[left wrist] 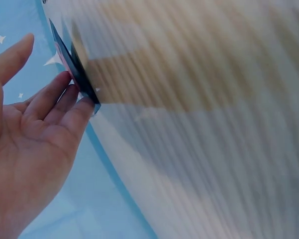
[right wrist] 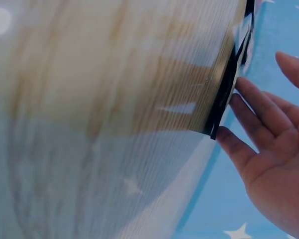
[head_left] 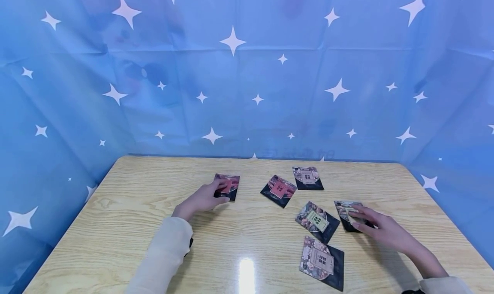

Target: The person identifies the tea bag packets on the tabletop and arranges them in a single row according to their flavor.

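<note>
My left hand (head_left: pixel 204 198) is at a small flat packet with a red label (head_left: pixel 233 186), left of the table's middle. In the left wrist view, fingertips touch the face of that packet (left wrist: pixel 73 69), and the thumb stands apart from it. On the right, my right hand (head_left: pixel 387 231) reaches over a dark packet with a pale green label (head_left: pixel 341 209). The right wrist view has fingertips against this packet (right wrist: pixel 225 92), thumb lifted away. Both hands have extended fingers; neither pinches its packet. The hands partly cover both packets in the head view.
Between the hands lie a second red-label packet (head_left: pixel 278 191), a pink-label packet (head_left: pixel 308 178) farther back, another green-label packet (head_left: pixel 317 222) and a nearer pink-label packet (head_left: pixel 322 263). The wooden table (head_left: pixel 139 191) ends at a blue star-patterned curtain (head_left: pixel 247 113).
</note>
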`<state>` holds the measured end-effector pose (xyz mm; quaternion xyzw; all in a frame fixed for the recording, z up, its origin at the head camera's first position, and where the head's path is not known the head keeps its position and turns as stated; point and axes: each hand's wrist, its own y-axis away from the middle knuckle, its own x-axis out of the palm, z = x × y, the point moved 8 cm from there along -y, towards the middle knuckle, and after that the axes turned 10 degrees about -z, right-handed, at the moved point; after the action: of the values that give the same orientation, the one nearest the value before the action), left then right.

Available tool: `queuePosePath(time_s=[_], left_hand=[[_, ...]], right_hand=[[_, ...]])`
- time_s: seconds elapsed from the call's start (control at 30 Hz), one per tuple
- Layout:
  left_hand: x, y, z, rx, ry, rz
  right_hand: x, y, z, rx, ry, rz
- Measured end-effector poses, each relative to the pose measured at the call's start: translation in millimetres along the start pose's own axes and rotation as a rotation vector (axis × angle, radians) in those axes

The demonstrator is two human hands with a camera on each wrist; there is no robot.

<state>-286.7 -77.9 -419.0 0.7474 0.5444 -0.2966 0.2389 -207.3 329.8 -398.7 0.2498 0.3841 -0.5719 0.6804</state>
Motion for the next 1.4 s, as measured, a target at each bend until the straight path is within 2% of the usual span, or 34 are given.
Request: queuePosePath(time_s=[0.23, 0.43, 0.6, 0.8, 1.03, 1.2, 1.4], left_hand=[[-12.8, 18.2, 8.9, 0.003, -0.016, -0.004], [-24.4, 33.5, 17.2, 0.034, 0.0, -0.012], [-36.1, 47.8, 26.5, 0.045, -0.005, -0.011], [-51.5, 67.4, 40.5, 0.008, 0.003, -0.018], [-67.4, 89.1, 59.6, 0.021, 0.036, -0.019], [-78.2, 104.1, 72.1, -0.025, 0.069, -0.024], [-86.8, 119.5, 81.6, -0.042, 0.107, 0.004]], right_hand=[[-0.2, 0.2, -2.0, -0.001, -0.004, 0.008], [-1.6, 0.4, -3.4, 0.007, 0.034, -0.004], [-2.0, 0.6, -2.2, 0.006, 0.01, -0.006], [-2.8, 0.2, -2.8, 0.01, 0.015, -0.006], [-2.0, 0.1, -3.6, 0.006, 0.007, 0.001], [-1.6, 0.0, -3.5, 0.01, 0.009, 0.0], [-1.7, -1.2, -2.8, 0.005, 0.01, -0.002]])
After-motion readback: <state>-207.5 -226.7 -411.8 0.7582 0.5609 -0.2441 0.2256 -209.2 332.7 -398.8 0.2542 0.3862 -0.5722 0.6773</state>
